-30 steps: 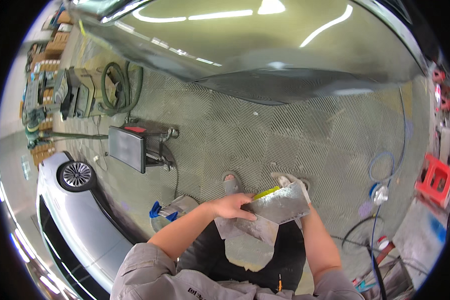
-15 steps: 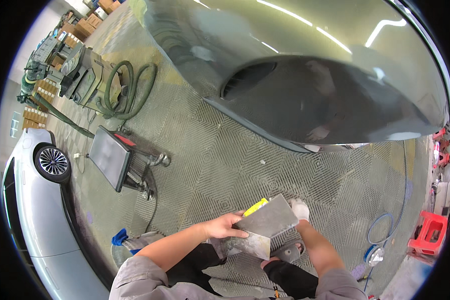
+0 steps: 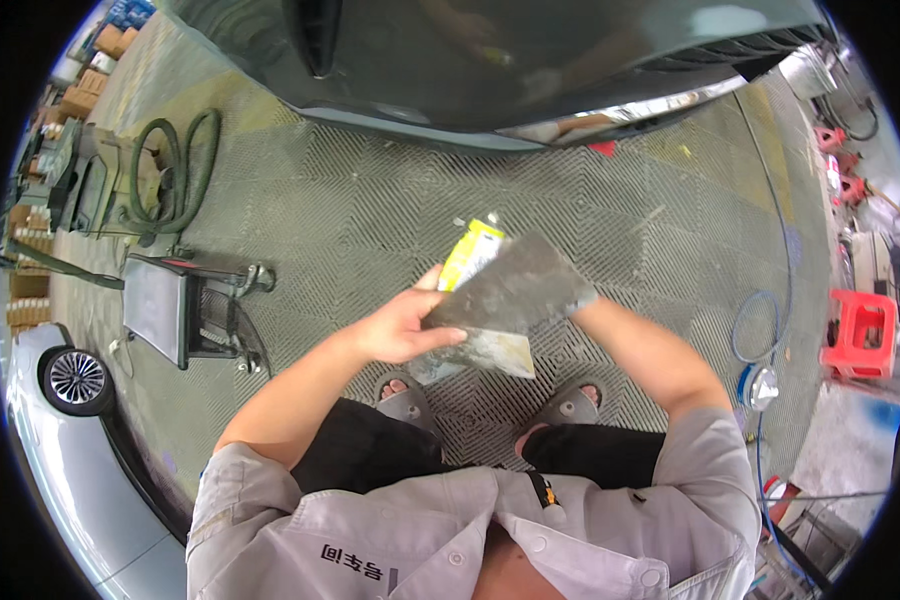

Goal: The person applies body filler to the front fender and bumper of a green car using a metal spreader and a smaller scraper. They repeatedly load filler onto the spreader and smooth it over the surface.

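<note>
My left hand [image 3: 410, 322] is closed with its thumb on top, gripping a putty-smeared plate [image 3: 498, 352] and the near-left corner of a flat grey plate [image 3: 518, 285]. Pale streaks cover the smeared one, which lies lower and nearer my body. From behind the grey plate's upper left edge sticks out a yellow and white packet [image 3: 472, 252]; the plates hide how it is held. My right hand [image 3: 592, 308] is at the grey plate's right end, its fingers hidden behind it.
A dark car body panel [image 3: 530, 90] spans the far side. At left stand a wheeled stand [image 3: 157, 310], a machine with a green hose [image 3: 185, 180] and a silver car [image 3: 90, 490]. A red stool [image 3: 863, 335] and blue hose [image 3: 755, 340] are at right.
My view has tilted down toward my body and feet. Both hands and the plates appear higher in the picture. The yellow packet shows more, and my right hand's gloved fingers have gone behind the grey plate.
</note>
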